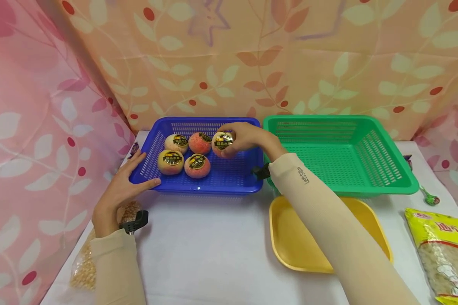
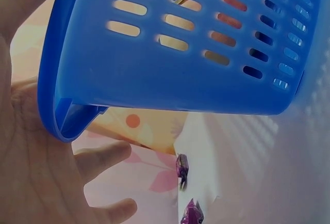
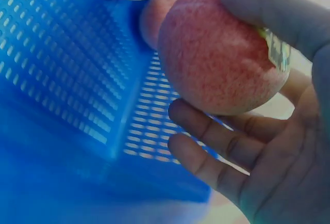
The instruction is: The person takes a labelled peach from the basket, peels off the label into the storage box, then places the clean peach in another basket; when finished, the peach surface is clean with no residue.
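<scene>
My right hand (image 1: 246, 137) grips a peach (image 1: 219, 146) with a dark label, at the right part of the blue basket (image 1: 229, 186). In the right wrist view, the thumb presses the reddish peach (image 3: 216, 53) from above while curled fingers support it below. Several more labelled peaches (image 1: 197, 165), pink and pale yellow, sit grouped in the basket's left half. My left hand (image 1: 120, 186) rests against the basket's left front corner, thumb spread from the fingers. Seen from the left wrist, the basket rim (image 2: 49, 90) lies by the palm, and the fingers extend past it.
A green basket (image 1: 400, 188) stands right of the blue one. In front of it lies a yellow tray (image 1: 290, 250), partly behind my right forearm. Grain bags lie at left (image 1: 85, 262) and right (image 1: 442, 250). Wrapped candy (image 1: 134, 148) and a green lollipop (image 1: 430, 198) are near the baskets.
</scene>
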Demonstrator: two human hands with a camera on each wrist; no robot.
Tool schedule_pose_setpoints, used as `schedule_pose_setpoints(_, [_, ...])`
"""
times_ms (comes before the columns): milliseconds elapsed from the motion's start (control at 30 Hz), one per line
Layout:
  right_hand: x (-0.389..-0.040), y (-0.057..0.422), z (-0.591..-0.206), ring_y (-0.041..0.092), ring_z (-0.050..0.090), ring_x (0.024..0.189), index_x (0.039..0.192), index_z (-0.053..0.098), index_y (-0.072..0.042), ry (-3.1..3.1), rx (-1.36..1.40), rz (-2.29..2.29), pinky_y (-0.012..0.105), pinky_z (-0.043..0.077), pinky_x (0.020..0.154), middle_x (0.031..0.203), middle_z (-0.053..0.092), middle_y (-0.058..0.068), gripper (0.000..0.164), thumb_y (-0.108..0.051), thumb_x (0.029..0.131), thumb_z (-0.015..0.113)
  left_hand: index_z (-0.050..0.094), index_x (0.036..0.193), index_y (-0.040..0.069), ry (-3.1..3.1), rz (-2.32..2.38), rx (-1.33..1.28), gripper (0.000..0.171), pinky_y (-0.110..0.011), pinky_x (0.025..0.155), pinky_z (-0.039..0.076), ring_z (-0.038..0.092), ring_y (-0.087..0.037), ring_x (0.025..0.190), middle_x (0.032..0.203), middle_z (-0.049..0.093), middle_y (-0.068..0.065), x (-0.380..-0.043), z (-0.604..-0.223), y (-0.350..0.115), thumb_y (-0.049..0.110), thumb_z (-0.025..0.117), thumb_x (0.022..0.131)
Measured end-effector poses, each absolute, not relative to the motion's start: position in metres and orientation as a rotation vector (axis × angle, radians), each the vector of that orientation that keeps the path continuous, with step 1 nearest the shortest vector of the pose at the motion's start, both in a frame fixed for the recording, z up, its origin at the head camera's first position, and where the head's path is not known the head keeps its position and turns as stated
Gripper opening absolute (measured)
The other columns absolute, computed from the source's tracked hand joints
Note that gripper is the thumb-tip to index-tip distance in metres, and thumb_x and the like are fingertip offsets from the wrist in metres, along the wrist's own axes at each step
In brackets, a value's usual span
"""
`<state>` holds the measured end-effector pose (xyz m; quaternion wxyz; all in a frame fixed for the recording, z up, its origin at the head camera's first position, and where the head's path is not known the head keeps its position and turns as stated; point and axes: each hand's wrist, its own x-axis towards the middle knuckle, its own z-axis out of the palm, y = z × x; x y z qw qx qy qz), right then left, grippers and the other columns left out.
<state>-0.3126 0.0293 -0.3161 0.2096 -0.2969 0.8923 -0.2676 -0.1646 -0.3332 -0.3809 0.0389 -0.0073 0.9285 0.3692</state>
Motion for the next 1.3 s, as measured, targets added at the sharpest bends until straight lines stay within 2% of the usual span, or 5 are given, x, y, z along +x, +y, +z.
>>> schedule_pose_setpoints(600, [-0.245,0.082,-0.267,0.018,0.060,0.090,0.149,0.050,-0.032,2.470,-1.122,-0.741,0.032,0.052,0.082,0.120,0.065,-0.007,0.070,-0.041,0.086,0.079,0.022,0.164,0.031,2.980,1.090,0.074,0.094,-0.086,0.109,0.006,-0.009,-0.038,0.159,0.174,0.006,0.001,-0.163,-0.363,-0.321,0.050,0.075,0.088])
schedule_pose_setpoints(767, [-0.223,0.089,-0.268,0.018,0.062,0.085,0.148,0.049,-0.030,2.445,-1.173,-0.767,0.033,0.055,0.077,0.115,0.066,-0.005,0.069,-0.038,0.086,0.079,0.031,0.160,0.038,3.015,1.167,0.217,0.089,-0.080,0.116,0.005,0.002,-0.031,0.161,0.172,0.016,0.005,-0.161,-0.343,-0.295,0.042,0.080,0.086])
schedule_pose_setpoints(1000, [-0.192,0.096,-0.284,0.016,0.061,0.078,0.135,0.049,-0.025,2.365,-1.242,-0.787,0.030,0.053,0.070,0.098,0.067,-0.004,0.061,-0.032,0.085,0.082,0.044,0.151,0.045,2.930,1.320,0.553,0.084,-0.075,0.118,0.019,0.022,-0.023,0.157,0.164,0.037,0.009,-0.152,-0.326,-0.245,0.026,0.087,0.081])
schedule_pose_setpoints(1133, [-0.173,0.099,-0.297,0.013,0.060,0.075,0.130,0.050,-0.026,2.327,-1.275,-0.758,0.026,0.050,0.067,0.093,0.066,-0.009,0.057,-0.033,0.084,0.082,0.049,0.150,0.037,2.823,1.361,0.773,0.084,-0.066,0.121,0.025,0.034,-0.019,0.152,0.158,0.047,0.007,-0.150,-0.326,-0.222,0.020,0.089,0.078])
schedule_pose_setpoints(1300, [-0.160,0.101,-0.319,0.006,0.060,0.078,0.131,0.054,-0.025,2.278,-1.293,-0.734,0.023,0.052,0.069,0.098,0.067,-0.011,0.057,-0.031,0.082,0.083,0.058,0.145,0.026,2.641,1.405,0.948,0.074,-0.036,0.121,0.037,0.047,-0.015,0.144,0.149,0.057,0.005,-0.150,-0.333,-0.205,0.014,0.089,0.078])
